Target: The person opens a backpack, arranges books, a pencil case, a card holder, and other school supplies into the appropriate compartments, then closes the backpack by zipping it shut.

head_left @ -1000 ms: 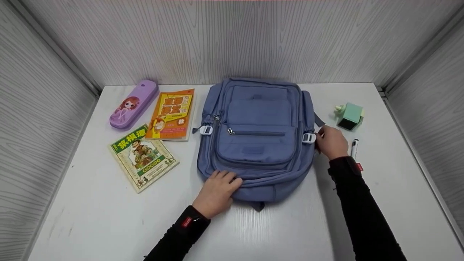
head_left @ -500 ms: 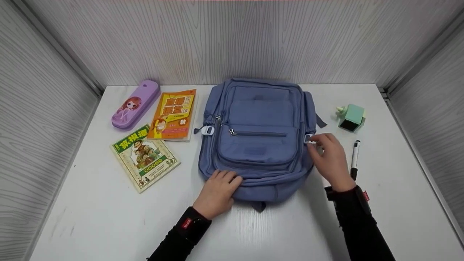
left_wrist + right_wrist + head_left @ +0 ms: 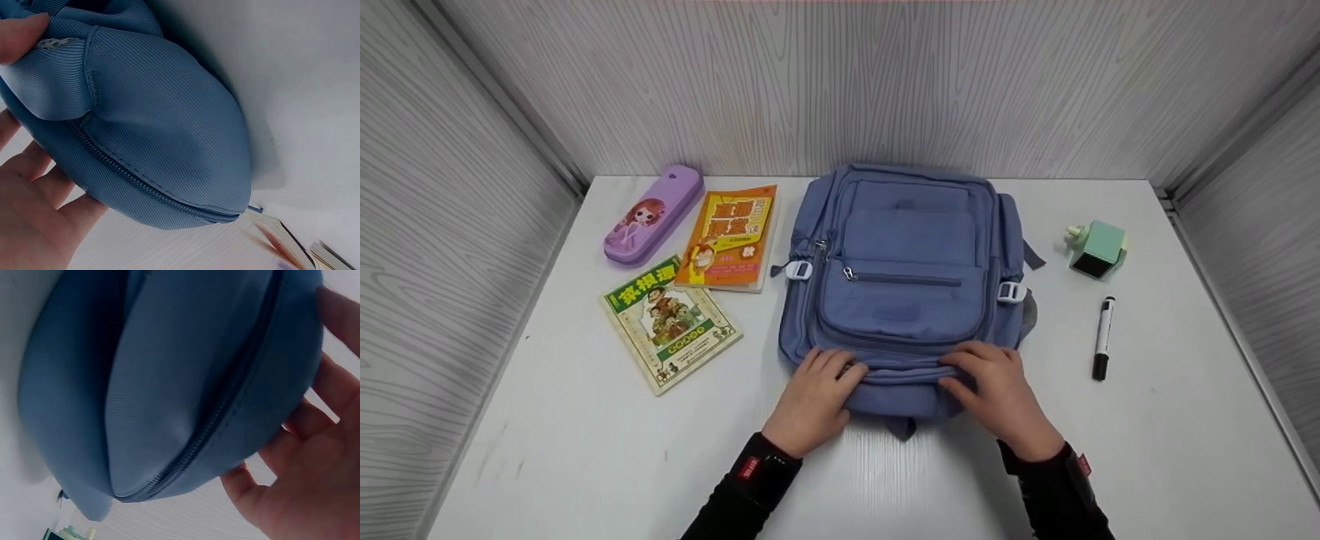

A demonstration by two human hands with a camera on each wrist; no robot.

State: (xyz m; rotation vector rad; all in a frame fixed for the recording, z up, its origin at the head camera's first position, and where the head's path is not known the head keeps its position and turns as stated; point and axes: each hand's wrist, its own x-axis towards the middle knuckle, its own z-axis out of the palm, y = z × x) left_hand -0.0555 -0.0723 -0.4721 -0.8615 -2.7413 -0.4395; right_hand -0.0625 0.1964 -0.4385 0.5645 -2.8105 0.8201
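A blue backpack (image 3: 911,300) lies front side up on the white table, its bottom edge toward me. At the lower left of that edge my left hand (image 3: 814,401) grips the fabric, its fingers over the top and its thumb on the near side, as the left wrist view shows. My right hand (image 3: 997,394) holds the same edge farther right, fingertips and thumb either side of the folded rim. In the right wrist view its fingers (image 3: 332,382) lie along the bag beside a zipper. White buckles (image 3: 1011,292) sit on the backpack's sides.
Left of the bag lie a purple pencil case (image 3: 652,215), an orange book (image 3: 727,240) and a green-and-cream book (image 3: 671,326), partly under the orange one. On the right are a small green box-shaped object (image 3: 1099,249) and a marker (image 3: 1103,337). Grey panels (image 3: 885,82) enclose the table.
My right hand has let go of the backpack's right side buckle and moved down and left to the bottom edge. My left hand stays on its part of the edge.
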